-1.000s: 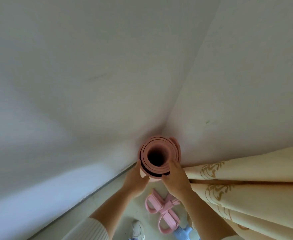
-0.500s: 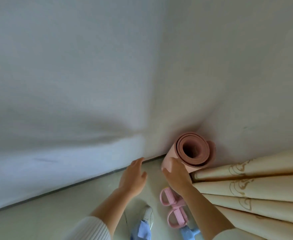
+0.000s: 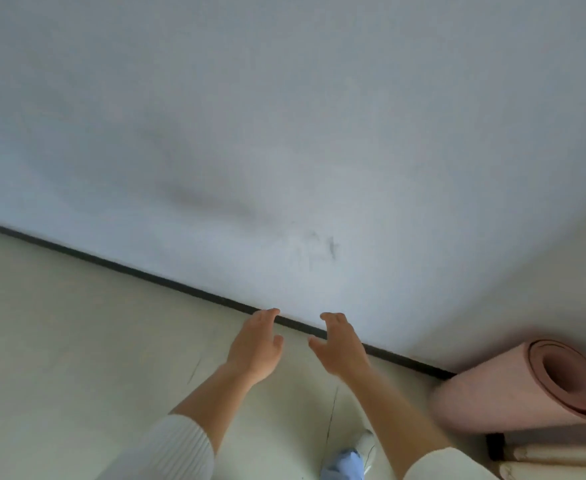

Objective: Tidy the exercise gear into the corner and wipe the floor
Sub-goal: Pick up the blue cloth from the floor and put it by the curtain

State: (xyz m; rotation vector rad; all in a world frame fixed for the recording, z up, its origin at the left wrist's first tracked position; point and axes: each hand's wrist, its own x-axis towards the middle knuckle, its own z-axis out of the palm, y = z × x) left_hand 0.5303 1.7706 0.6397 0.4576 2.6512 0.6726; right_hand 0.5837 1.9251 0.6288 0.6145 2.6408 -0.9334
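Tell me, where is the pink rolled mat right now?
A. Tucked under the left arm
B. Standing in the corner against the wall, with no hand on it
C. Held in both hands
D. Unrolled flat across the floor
B: the pink rolled mat stands in the corner against the wall, while the left hand and right hand are open and empty, well apart from it.

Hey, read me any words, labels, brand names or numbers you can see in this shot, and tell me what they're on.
None can be read.
Mat: plain pink, no label showing.
Wall: only dark scuff marks, not writing.
Curtain: only a sliver in view, no text.
Shoe: no brand visible.
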